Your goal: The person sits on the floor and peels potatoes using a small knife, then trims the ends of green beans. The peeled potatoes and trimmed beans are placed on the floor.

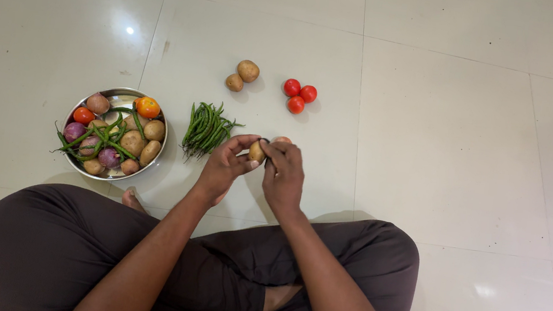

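Head view, left hand (224, 167) and right hand (283, 174) gripping potato (257, 152), green beans (206, 129) just beside, steel bowl (149, 161) left

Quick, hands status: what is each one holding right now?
Left hand: closed on a small potato.
Right hand: fingers curled at the same potato; whether it holds anything cannot be told.

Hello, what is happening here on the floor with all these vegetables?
A person sits cross-legged on a tiled floor. The left hand holds a small potato, and the right hand touches it from the other side. Beyond the hands lie a bunch of green beans, two potatoes and three tomatoes, each in its own group. To the left stands a metal bowl with mixed potatoes, onions, tomatoes and beans.
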